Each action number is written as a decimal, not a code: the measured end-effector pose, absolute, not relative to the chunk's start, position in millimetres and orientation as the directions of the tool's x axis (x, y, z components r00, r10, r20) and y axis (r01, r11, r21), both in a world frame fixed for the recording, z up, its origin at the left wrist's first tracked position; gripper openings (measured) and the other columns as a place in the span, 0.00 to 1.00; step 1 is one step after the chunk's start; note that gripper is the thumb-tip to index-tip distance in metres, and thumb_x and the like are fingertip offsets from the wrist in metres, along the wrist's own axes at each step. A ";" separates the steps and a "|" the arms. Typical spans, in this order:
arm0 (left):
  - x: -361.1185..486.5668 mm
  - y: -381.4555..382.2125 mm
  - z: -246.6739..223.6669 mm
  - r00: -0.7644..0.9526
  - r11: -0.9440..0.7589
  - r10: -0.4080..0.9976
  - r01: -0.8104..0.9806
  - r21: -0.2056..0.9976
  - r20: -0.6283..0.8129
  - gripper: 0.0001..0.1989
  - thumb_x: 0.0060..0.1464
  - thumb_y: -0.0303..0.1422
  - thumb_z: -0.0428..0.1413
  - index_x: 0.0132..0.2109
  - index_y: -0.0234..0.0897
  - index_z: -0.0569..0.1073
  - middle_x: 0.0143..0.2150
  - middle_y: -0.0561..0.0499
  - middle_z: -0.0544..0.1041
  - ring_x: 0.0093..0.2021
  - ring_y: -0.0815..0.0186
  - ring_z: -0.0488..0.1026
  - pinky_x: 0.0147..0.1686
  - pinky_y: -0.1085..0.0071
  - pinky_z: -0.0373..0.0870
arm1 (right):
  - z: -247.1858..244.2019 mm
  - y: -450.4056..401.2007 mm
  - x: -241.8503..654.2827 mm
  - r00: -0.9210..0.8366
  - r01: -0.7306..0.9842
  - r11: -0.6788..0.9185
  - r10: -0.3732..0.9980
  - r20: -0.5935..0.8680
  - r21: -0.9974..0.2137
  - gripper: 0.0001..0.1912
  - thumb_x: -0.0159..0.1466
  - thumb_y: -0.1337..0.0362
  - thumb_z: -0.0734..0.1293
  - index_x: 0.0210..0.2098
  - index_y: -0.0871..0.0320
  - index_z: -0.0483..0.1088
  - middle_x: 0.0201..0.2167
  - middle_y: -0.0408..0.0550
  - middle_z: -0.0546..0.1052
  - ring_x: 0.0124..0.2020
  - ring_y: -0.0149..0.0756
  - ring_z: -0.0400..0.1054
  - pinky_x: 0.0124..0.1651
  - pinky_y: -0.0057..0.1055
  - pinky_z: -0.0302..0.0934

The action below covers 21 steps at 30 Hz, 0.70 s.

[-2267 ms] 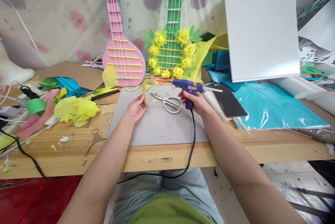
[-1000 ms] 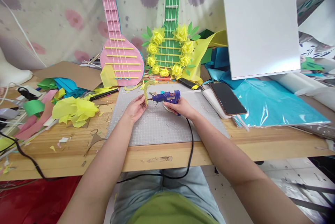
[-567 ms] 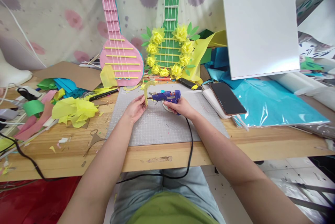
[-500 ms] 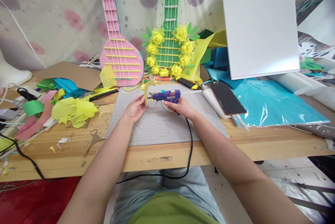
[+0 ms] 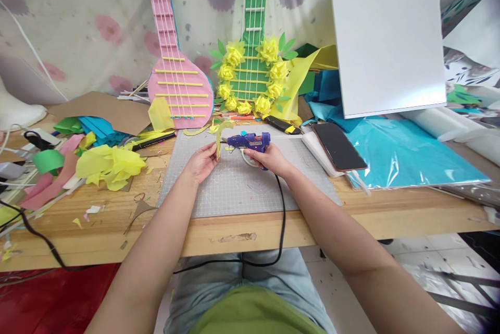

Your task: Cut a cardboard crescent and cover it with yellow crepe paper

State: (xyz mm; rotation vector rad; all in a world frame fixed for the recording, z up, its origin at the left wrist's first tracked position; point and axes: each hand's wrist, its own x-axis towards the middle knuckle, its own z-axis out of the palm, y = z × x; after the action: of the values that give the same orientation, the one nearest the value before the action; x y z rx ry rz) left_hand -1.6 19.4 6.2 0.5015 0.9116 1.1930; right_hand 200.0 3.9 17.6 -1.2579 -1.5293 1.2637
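Observation:
My left hand pinches a curved yellow-green strip upright over the grey cutting mat. In my right hand is a purple glue gun, its nozzle pointing left at the strip, very close to it; whether they touch is not clear. A black cord hangs from the gun over the table edge. Behind the mat stand a pink paper guitar and a green paper guitar ringed with yellow flowers.
A phone, a black and yellow cutter and a blue plastic-wrapped pack lie to the right, below a white board. Crumpled yellow paper, a black marker and coloured scraps are on the left.
The glue gun has shifted very slightly to the right and its nozzle sits a little higher on the strip. Both hands keep their hold.

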 end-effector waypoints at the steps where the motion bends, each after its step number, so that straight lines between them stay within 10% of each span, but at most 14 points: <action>1: -1.5 19.2 6.7 0.089 0.326 0.937 -0.566 0.757 -0.337 0.04 0.49 0.21 0.55 0.32 0.32 0.74 0.25 0.52 0.74 0.23 0.75 0.70 0.26 0.79 0.68 | 17.9 3.8 199.9 -0.214 0.209 0.020 0.976 -0.026 -0.978 0.21 0.48 0.46 0.69 0.19 0.56 0.62 0.13 0.39 0.61 0.15 0.25 0.53 0.18 0.28 0.48; 21: -2.7 19.7 5.2 0.082 0.315 0.940 -0.589 0.744 -0.332 0.07 0.51 0.20 0.53 0.31 0.32 0.74 0.25 0.51 0.75 0.24 0.75 0.70 0.27 0.79 0.68 | 13.7 4.0 203.2 -0.321 0.262 0.062 0.947 -0.026 -0.963 0.21 0.50 0.47 0.67 0.21 0.58 0.60 0.12 0.37 0.61 0.14 0.23 0.53 0.17 0.25 0.48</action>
State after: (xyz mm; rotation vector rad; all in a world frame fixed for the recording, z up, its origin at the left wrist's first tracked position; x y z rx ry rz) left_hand -2.7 19.7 5.2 0.4824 0.8987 1.2099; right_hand 203.2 4.0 13.7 -1.2220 -1.6693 1.2932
